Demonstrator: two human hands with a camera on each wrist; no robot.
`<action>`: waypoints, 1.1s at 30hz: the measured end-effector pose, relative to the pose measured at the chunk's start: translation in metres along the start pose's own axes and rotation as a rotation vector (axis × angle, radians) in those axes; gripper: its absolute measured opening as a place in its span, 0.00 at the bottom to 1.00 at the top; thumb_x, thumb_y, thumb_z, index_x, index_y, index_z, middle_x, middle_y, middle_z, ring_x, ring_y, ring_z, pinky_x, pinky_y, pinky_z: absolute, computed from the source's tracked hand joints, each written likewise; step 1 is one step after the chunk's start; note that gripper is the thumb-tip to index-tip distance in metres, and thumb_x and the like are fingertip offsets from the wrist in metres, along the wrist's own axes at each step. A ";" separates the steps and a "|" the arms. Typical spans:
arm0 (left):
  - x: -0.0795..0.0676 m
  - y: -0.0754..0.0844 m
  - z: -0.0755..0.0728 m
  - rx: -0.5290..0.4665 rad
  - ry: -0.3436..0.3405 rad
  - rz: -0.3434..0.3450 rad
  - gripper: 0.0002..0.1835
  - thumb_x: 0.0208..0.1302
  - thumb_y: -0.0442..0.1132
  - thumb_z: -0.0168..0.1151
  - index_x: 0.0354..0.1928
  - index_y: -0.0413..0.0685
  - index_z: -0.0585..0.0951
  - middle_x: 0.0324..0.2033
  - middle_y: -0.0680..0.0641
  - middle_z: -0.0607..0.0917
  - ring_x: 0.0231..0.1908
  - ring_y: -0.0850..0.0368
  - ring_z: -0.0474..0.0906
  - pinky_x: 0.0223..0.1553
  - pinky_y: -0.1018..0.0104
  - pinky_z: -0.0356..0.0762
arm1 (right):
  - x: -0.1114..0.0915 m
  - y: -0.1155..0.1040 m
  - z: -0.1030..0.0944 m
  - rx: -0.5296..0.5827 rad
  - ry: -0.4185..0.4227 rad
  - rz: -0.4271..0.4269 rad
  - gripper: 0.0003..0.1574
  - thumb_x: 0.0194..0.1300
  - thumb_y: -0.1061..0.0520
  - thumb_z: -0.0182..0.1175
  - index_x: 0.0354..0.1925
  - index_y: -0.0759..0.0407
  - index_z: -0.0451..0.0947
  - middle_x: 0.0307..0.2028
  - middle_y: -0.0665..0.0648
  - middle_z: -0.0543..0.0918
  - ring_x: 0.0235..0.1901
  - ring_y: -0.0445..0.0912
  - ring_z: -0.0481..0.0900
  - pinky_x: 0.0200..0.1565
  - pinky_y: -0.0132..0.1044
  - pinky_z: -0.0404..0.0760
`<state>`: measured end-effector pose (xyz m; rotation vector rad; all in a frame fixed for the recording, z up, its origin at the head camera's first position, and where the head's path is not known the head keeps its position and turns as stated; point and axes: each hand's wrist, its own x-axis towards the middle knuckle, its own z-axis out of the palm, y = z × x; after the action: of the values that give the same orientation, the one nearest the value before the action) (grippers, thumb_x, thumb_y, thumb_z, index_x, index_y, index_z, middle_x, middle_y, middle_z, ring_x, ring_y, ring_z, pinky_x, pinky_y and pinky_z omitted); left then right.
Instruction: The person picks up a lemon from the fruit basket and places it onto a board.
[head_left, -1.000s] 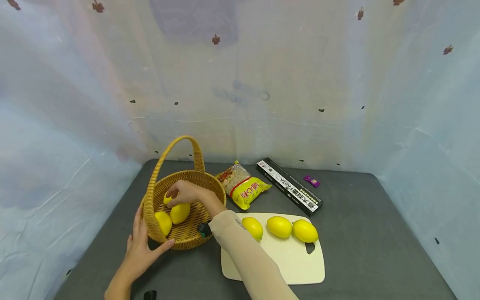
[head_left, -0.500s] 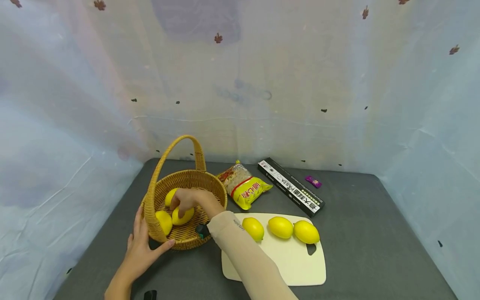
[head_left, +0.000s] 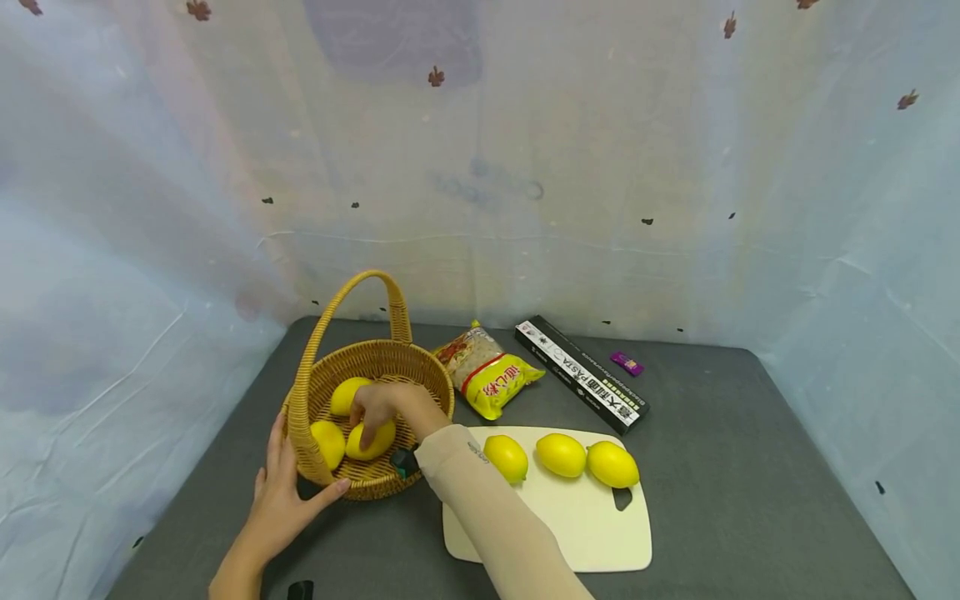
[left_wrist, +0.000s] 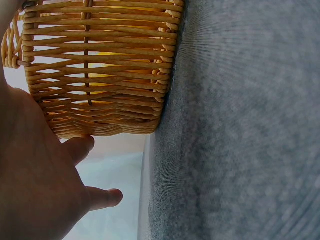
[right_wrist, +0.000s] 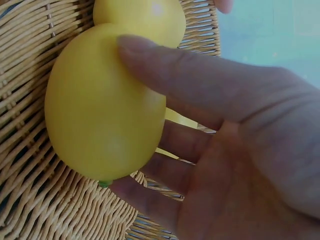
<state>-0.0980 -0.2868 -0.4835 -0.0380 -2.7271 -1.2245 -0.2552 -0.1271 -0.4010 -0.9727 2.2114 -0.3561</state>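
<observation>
In the head view, my right hand point(head_left: 388, 405) reaches into a round wicker basket point(head_left: 408, 360). It grips a yellow lemon point(head_left: 377, 444), with the thumb over the near side of the fruit and the fingers behind it, as the right wrist view shows. Two more lemons lie beside this one, one behind point(head_left: 346, 395) and one to the left point(head_left: 327, 443). My left hand point(head_left: 279, 504) rests with spread, fairly straight fingers against the basket's left side, its thumb at the front rim. The left wrist view shows those fingertips along the woven wall point(left_wrist: 100, 85).
Three lemons point(head_left: 561, 455) lie along the far part of a cream cutting board point(head_left: 577, 533) right of the basket. Behind stand a yellow noodle bag point(head_left: 491, 375), a black pasta box point(head_left: 581, 373) and a small purple packet point(head_left: 626, 363). The basket's tall handle point(head_left: 306, 367) arches over its left.
The right hand has gone from the far lemon to the near right one and taken hold of it, shifting it slightly right. The left hand stays on the basket.
</observation>
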 end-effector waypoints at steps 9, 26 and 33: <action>0.000 0.000 0.000 0.005 -0.004 -0.008 0.62 0.61 0.50 0.72 0.78 0.74 0.31 0.75 0.54 0.20 0.71 0.20 0.37 0.50 0.12 0.33 | 0.000 0.002 0.000 -0.002 0.010 -0.019 0.25 0.62 0.52 0.72 0.57 0.53 0.82 0.50 0.46 0.81 0.51 0.39 0.78 0.49 0.31 0.77; -0.001 -0.002 0.001 -0.014 -0.001 0.015 0.62 0.61 0.50 0.72 0.78 0.72 0.32 0.75 0.55 0.20 0.71 0.21 0.35 0.50 0.11 0.31 | -0.021 0.012 -0.022 0.122 0.145 -0.279 0.26 0.64 0.55 0.70 0.58 0.62 0.81 0.51 0.53 0.85 0.47 0.39 0.81 0.45 0.24 0.77; -0.001 -0.004 0.000 -0.010 0.002 0.012 0.61 0.61 0.50 0.71 0.78 0.74 0.31 0.75 0.56 0.19 0.72 0.22 0.32 0.50 0.12 0.30 | -0.036 0.018 -0.031 0.169 0.197 -0.371 0.26 0.65 0.57 0.69 0.59 0.65 0.80 0.50 0.55 0.85 0.44 0.38 0.81 0.45 0.24 0.77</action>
<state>-0.0974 -0.2894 -0.4868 -0.0548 -2.7151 -1.2348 -0.2691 -0.0891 -0.3701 -1.2997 2.1219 -0.8262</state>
